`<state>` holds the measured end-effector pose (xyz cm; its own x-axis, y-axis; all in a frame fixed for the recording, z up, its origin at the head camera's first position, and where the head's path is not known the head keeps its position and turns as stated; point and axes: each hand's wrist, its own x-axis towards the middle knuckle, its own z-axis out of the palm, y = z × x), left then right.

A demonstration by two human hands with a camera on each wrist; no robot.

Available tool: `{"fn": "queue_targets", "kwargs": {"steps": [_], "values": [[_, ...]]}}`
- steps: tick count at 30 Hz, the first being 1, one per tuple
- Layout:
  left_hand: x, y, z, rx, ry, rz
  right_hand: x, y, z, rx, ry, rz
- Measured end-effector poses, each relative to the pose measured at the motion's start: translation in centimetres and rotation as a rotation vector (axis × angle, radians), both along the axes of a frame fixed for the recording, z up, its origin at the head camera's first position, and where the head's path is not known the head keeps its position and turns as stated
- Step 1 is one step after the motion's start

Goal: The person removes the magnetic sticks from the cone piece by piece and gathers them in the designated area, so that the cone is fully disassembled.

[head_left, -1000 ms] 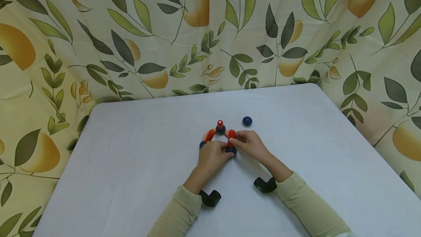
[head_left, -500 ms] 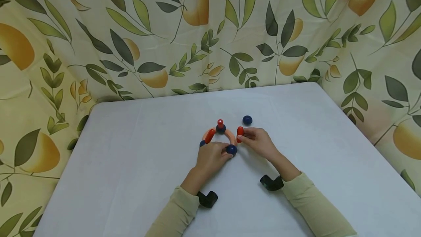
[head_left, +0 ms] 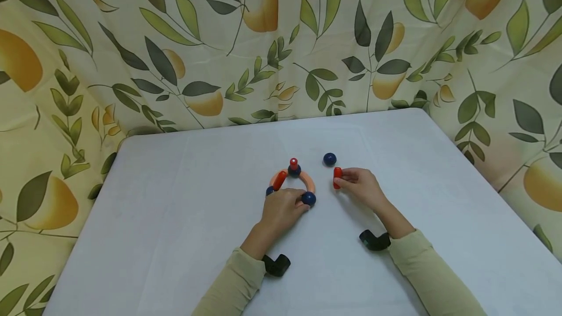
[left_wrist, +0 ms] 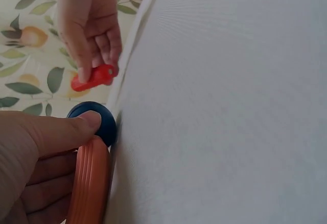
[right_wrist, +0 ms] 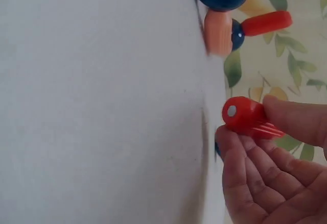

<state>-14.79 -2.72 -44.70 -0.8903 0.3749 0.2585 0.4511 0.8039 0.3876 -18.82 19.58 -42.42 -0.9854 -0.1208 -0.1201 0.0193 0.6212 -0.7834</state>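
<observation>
Orange curved pieces (head_left: 310, 183) and blue balls form a ring on the table, with two red rods standing up from it, one at the back (head_left: 293, 164) and one on the left (head_left: 279, 180). At the ring's near right, my left hand (head_left: 283, 208) holds a blue ball (left_wrist: 106, 124), thumb on its top; the hand hides the ring's near side. To the right, my right hand (head_left: 362, 187) pinches a red magnetic rod (right_wrist: 248, 116) between thumb and fingers, upright and apart from the ring. A round silver magnet shows in the rod's end in the right wrist view.
A loose blue ball (head_left: 330, 159) lies just behind the right hand's rod, right of the ring. The white table (head_left: 184, 228) reaches back to a leaf-and-fruit patterned curtain (head_left: 193, 62). Black wrist devices (head_left: 277, 265) show by both sleeves.
My right hand has drawn the red rod away from the held blue ball, rightwards to a place near the loose blue ball. The left hand keeps its place at the ring.
</observation>
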Motion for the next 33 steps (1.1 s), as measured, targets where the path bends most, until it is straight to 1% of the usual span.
{"fn": "queue_targets", "kwargs": {"steps": [4,6,11,16,18,20,22,24,26,28,30,32,33], "values": [[0.1,0.0,-0.1,0.021,-0.011,0.007,-0.7,0.1,-0.4,0.027,-0.115,-0.040],[0.1,0.0,-0.1,0.035,-0.017,0.011,-1.1,0.0,-0.5,0.050,-0.142,-0.045],[0.2,-0.1,-0.3,0.056,-0.017,0.009,-1.5,-0.6,-0.2,0.122,-0.158,-0.063],[0.2,0.0,-0.6,0.064,0.003,0.005,-1.1,-1.3,0.2,0.176,-0.186,-0.066],[0.1,0.0,-0.5,0.065,0.007,0.007,-1.0,-1.4,0.2,0.179,-0.173,-0.067],[0.2,-0.2,-0.3,0.070,0.005,0.009,-0.8,-1.5,0.2,0.180,-0.161,-0.057],[0.3,-0.6,0.2,0.087,-0.004,0.005,-0.7,-1.4,0.3,0.185,-0.154,-0.052],[0.3,-1.2,0.8,0.113,-0.010,-0.015,-0.6,-1.2,0.4,0.188,-0.151,-0.046],[0.4,-2.1,1.5,0.174,0.007,-0.050,-0.5,-1.0,0.6,0.191,-0.146,-0.048],[0.3,-3.3,2.0,0.290,0.041,-0.080,-0.3,-0.7,0.9,0.195,-0.128,-0.059],[0.0,-4.5,2.1,0.426,0.081,-0.102,-0.1,-0.6,1.3,0.193,-0.095,-0.069],[-0.1,-5.7,1.8,0.548,0.091,-0.089,0.1,-0.7,1.8,0.185,-0.049,-0.076],[-0.3,-6.1,1.6,0.587,0.078,-0.065,0.2,-0.9,2.0,0.177,-0.029,-0.077]]}}
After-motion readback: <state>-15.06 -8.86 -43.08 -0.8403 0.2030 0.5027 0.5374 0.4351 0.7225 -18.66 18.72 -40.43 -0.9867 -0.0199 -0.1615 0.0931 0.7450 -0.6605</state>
